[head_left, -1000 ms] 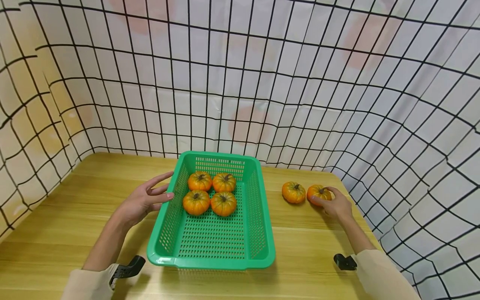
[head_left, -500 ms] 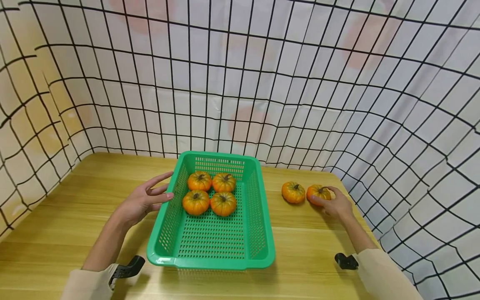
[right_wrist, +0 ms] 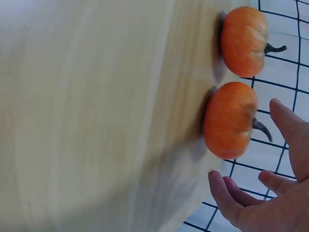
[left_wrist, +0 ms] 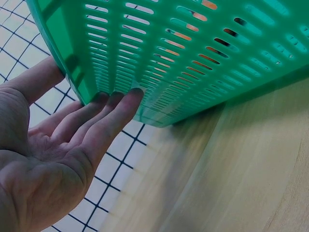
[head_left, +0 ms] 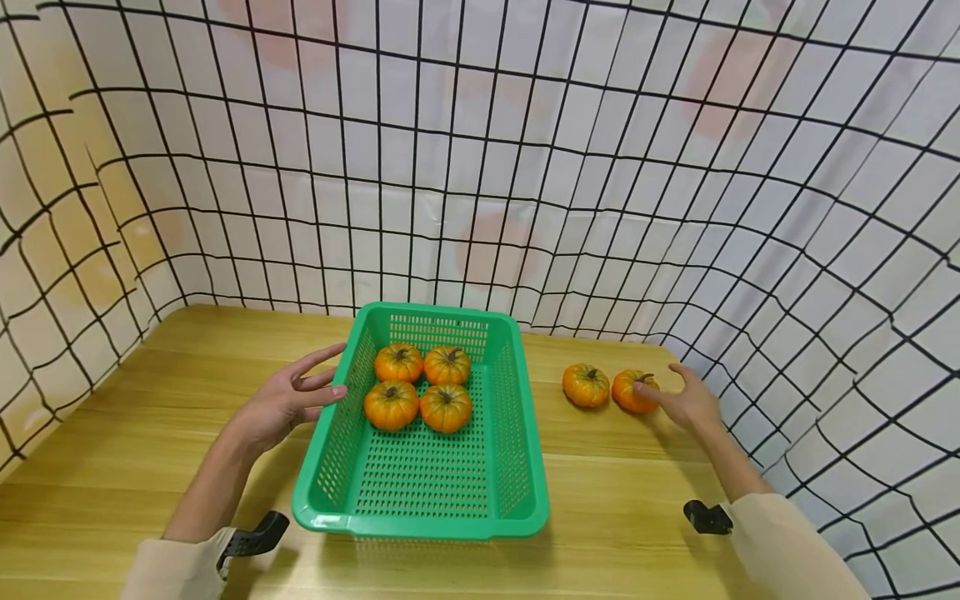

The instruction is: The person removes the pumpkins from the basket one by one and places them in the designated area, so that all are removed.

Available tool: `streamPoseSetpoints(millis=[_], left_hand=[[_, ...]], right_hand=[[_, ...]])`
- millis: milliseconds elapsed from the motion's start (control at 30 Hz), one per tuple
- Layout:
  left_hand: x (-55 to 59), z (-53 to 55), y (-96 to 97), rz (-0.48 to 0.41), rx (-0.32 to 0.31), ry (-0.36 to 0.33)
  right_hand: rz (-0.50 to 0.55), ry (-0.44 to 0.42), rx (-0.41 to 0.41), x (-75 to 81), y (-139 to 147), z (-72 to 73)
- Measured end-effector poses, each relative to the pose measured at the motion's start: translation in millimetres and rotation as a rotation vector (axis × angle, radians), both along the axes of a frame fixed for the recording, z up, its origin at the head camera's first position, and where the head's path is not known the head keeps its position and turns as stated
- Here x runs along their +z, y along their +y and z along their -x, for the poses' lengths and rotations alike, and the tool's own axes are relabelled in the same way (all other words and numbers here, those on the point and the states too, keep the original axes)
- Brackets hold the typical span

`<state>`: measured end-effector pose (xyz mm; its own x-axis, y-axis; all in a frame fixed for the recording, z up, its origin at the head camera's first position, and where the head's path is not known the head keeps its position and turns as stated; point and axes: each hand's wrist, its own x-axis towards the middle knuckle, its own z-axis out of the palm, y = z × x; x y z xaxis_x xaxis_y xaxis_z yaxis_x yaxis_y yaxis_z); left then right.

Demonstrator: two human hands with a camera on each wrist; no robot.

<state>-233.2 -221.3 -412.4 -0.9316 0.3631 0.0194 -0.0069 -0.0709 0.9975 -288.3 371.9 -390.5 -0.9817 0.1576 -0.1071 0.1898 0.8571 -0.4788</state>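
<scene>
My left hand (head_left: pixel 281 404) lies against the left side of a green plastic basket (head_left: pixel 531 433), fingers extended; in the left wrist view its fingertips (left_wrist: pixel 135 94) touch the slotted wall. Inside the basket sit several small orange pumpkins (head_left: pixel 446 408), grouped toward its back left. On the wooden table to the right, two more stand side by side: a left pumpkin (head_left: pixel 586 386) and a right pumpkin (head_left: pixel 630 393). My right hand (head_left: pixel 692 402) is spread beside the right one, its thumb overlapping it in the head view. The right wrist view shows a gap between those fingers and that pumpkin (right_wrist: pixel 231 121).
A white sheet with a black grid (head_left: pixel 480 167) rises behind the table and along both sides. The wooden table (head_left: pixel 615 508) extends in front of and around the basket. Black wrist devices (head_left: pixel 258 535) sit at both sleeves.
My right hand has let go of the right pumpkin, its fingers spreading and drawing back to the right. The left hand and basket have stayed nearly still.
</scene>
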Motion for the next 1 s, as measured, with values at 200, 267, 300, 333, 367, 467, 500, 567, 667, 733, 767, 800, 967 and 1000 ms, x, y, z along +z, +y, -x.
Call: streamPoseSetpoints(millis=[200,267,300,333,367,467,500,567,667,733,767,800,967,1000], left_hand=[[1.0,0.1,1.4,0.005,0.001,-0.005],[1.1,-0.2,1.4,0.004,0.001,-0.005],[0.9,-0.4,1.2,0.004,0.002,-0.004],[1.0,-0.6,1.1,0.003,0.002,-0.005],[1.0,-0.7,0.9,0.002,0.002,-0.004],[0.8,-0.6,0.7,-0.003,0.001,-0.004],[0.8,-0.5,0.6,-0.005,0.001,-0.006],[0.8,-0.5,0.6,-0.007,0.004,-0.008],[1.1,-0.4,0.7,-0.007,0.008,-0.009],[1.3,-0.3,0.8,-0.004,0.008,-0.007],[1.4,-0.2,0.9,-0.003,0.007,-0.006],[1.5,-0.2,1.0,-0.003,0.007,-0.007],[1.4,-0.6,0.6,-0.003,0.007,-0.009],[1.4,-0.7,0.4,-0.002,0.006,-0.009]], right_hand=[[-0.063,0.056,0.011,14.5,0.1,1.3],[-0.076,0.086,0.021,18.6,-1.1,2.6],[-0.079,0.099,0.024,20.6,-2.4,3.1],[-0.086,0.107,0.027,22.5,-3.8,3.6],[-0.089,0.11,0.031,24.9,-5.6,3.5],[-0.103,0.115,0.038,32.5,-12.0,3.5],[-0.103,0.116,0.042,34.9,-14.4,3.7],[-0.102,0.121,0.049,39.3,-19.2,4.3],[-0.083,0.125,0.061,45.0,-27.2,4.6],[-0.075,0.124,0.068,48.7,-33.2,4.1],[-0.066,0.121,0.072,50.3,-37.0,3.4],[-0.06,0.119,0.079,51.9,-40.9,2.6],[-0.027,0.128,0.129,57.2,-65.6,-0.2],[-0.022,0.133,0.138,57.6,-70.3,-0.3]])
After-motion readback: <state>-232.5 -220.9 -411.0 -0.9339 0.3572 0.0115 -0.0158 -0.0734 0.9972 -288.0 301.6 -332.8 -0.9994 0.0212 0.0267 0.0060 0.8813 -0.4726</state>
